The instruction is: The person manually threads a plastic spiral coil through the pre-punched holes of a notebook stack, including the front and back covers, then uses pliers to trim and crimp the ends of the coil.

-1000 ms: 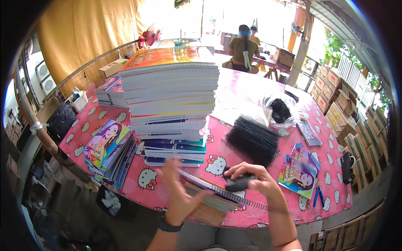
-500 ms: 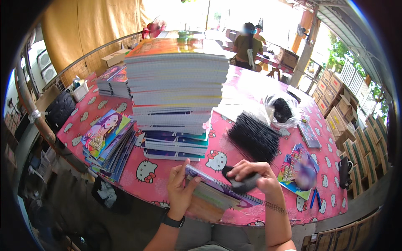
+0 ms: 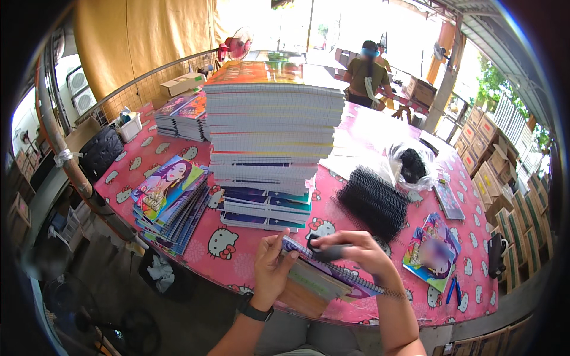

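A spiral notebook (image 3: 317, 270) with a purple cover edge is held tilted over the table's near edge. My left hand (image 3: 270, 276) grips its left end, thumb on the near face and fingers behind. Along its upper edge runs a dark wire coil (image 3: 389, 292), whose loose tail sticks out past the right end beside my right wrist. My right hand (image 3: 363, 252) is closed around a dark grey, rounded object (image 3: 328, 253), held against the coil near the left end. Its exact kind is unclear. A wooden board (image 3: 303, 293) shows below the notebook.
A tall stack of unbound notebooks (image 3: 273, 124) stands ahead. Finished-looking spiral notebooks (image 3: 169, 199) lie to its left. Black coils (image 3: 374, 199) are heaped right of centre, near a plastic bag (image 3: 411, 165). A colourful notebook (image 3: 432, 249) and blue pens (image 3: 453, 291) lie at right.
My right hand has moved left along the notebook's edge with the dark object, closer to my left hand. The coil's loose tail looks shorter. The whole view has shifted slightly.
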### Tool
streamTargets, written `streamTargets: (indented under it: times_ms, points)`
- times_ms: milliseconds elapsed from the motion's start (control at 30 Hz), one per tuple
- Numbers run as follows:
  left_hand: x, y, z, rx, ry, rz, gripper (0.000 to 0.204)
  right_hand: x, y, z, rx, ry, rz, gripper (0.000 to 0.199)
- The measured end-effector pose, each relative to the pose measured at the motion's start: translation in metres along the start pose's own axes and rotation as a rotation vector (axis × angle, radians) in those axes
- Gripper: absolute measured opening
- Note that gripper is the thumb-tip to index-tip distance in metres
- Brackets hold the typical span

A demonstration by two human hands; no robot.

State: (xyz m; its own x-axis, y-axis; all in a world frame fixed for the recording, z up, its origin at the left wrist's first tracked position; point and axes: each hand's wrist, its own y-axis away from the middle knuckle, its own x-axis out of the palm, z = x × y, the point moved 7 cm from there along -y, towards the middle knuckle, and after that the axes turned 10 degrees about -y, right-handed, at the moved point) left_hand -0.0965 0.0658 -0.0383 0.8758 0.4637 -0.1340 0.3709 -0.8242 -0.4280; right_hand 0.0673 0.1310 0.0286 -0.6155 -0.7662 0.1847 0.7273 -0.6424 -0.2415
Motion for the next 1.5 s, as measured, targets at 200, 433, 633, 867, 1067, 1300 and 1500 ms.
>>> streamTargets:
  times_ms: [200,433,633,867,1067,1300,1500]
  points:
    - [-0.001,0.002,0.004,0.018,0.035,-0.014,0.049,-0.002,-0.013,-0.003,0.04,0.123,-0.032,0.036]
    - [-0.003,0.001,-0.005,0.008,-0.036,0.005,0.047,0.007,-0.015,-0.003,0.007,0.057,0.068,0.037]
    - [-0.001,-0.01,-0.01,0.077,-0.016,0.066,0.035,-0.045,0.03,0.007,0.042,0.956,-0.128,0.041]
    - [0.023,-0.017,-0.087,0.243,0.181,0.35,0.018,0.052,0.054,0.094,-0.255,0.827,-0.254,0.038]
    - [0.031,-0.004,-0.111,0.297,0.145,0.398,0.017,0.059,0.069,0.091,-0.338,0.84,-0.351,0.026]
    - [0.029,0.008,-0.126,0.379,0.094,0.363,0.016,0.068,0.072,0.101,-0.368,1.126,-0.238,0.024]
    - [0.03,0.011,-0.125,0.586,-0.036,0.235,0.021,0.072,0.073,0.089,-0.319,1.118,-0.258,0.034]
